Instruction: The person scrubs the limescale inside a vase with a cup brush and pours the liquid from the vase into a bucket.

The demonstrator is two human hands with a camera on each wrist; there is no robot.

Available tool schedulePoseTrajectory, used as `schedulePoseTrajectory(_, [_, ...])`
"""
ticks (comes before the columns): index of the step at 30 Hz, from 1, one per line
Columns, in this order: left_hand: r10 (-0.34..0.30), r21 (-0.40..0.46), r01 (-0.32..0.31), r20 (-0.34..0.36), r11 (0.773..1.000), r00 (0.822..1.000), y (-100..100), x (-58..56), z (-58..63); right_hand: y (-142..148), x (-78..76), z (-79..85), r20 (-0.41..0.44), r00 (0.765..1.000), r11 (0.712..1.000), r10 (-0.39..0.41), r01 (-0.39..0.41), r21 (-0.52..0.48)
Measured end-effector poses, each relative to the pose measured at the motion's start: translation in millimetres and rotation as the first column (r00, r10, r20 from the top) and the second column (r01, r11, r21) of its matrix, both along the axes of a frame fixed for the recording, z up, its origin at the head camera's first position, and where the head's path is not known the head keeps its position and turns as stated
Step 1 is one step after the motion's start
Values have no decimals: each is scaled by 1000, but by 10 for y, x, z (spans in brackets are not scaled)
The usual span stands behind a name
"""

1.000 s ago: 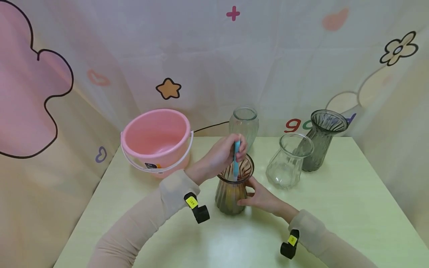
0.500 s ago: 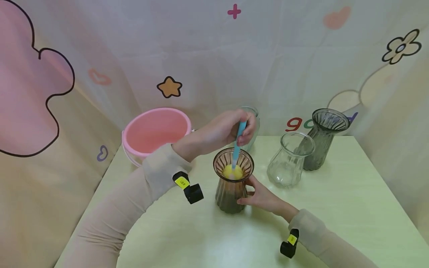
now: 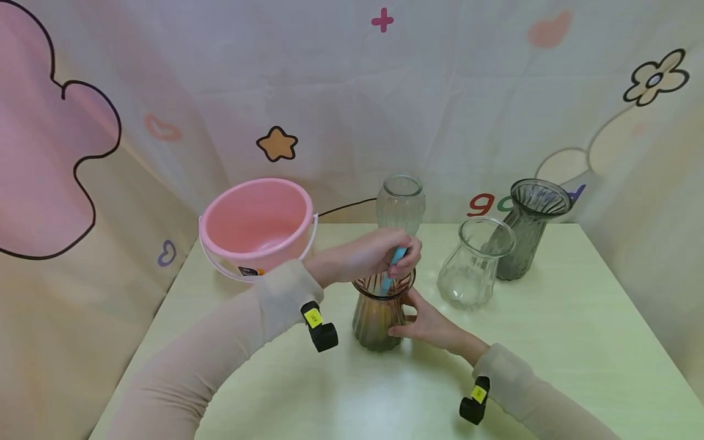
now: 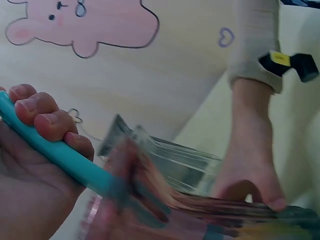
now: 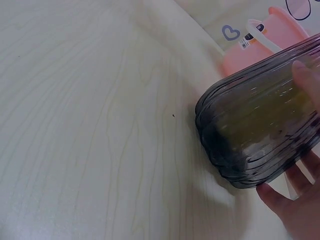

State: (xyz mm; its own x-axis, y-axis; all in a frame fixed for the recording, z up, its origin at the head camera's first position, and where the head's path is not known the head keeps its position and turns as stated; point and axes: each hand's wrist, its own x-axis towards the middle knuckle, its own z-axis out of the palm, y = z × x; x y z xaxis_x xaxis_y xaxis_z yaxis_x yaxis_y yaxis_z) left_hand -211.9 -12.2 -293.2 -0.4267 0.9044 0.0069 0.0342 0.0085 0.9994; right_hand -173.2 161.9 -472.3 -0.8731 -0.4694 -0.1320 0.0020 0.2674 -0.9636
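My left hand (image 3: 387,250) grips the turquoise handle (image 4: 60,155) of a sponge bottle brush. Its lower part reaches down through the flared mouth of a ribbed glass vase (image 3: 376,327), brownish at the rim and grey toward the base. The brush's yellow head (image 4: 272,231) shows through the glass, low inside it. Thumb and fingers of my right hand (image 3: 426,321) hold the vase around its right side as it stands upright on the table. In the right wrist view the grey base (image 5: 235,130) shows, with fingers curled along the glass.
A pink bucket (image 3: 258,237) with a white handle stands at the back left. Behind my left hand is a clear glass jar (image 3: 400,214). To the right stand a clear vase (image 3: 467,284) and a grey ribbed vase (image 3: 519,250). A patterned curtain (image 3: 341,110) hangs behind the table (image 3: 577,324).
My left hand rose, drawing the brush's yellow head up to the vase mouth, then lowered, pushing it back down inside. The right hand and vase have stayed in place.
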Motion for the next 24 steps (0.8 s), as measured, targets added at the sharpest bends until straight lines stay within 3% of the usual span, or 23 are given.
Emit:
schedulePoseTrajectory(5, [-2, 3, 1, 11, 1000, 1000, 6, -7, -93, 2, 0, -13, -10, 1000, 1000, 4, -4, -7])
schedulePoseTrajectory(11, [-20, 82, 19, 15, 996, 1000, -36, 5, -19, 2, 12, 9, -28, 1000, 1000, -1, 1, 7])
schedulePoseTrajectory(15, [-32, 118, 33, -12, 992, 999, -79, 10, 119, -5, 17, 22, -25, 1000, 1000, -12, 13, 21])
schedulePoseTrajectory(21, [-50, 186, 60, -61, 981, 997, -134, -40, 469, -23, 19, 15, -19, 999, 999, -42, 42, 28])
schedulePoseTrajectory(24, [-61, 203, 75, -72, 976, 996, -166, -59, 588, -26, 21, 0, -24, 999, 999, -44, 44, 22])
